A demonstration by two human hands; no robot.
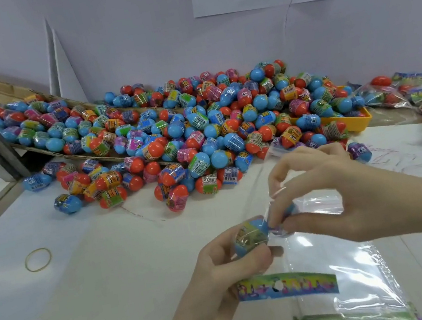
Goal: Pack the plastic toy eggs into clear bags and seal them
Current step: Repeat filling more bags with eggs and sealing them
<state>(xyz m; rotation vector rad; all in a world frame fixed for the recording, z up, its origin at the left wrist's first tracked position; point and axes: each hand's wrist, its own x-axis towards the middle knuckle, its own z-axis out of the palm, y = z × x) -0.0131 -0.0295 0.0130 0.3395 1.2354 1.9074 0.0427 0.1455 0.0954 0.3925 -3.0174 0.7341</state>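
Pinching a blue egg (pixel 251 233) in my left hand (pixel 224 263) at the mouth of the clear bag (pixel 329 246), which my right hand (pixel 331 195) grips open above the table's (pixel 112 276) near edge, I risk the slippery film folding shut and the egg rolling away.

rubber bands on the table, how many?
1. A single tan rubber band lies flat on the white table, left of both hands and apart from the egg pile. More could be hidden under the eggs or bags.
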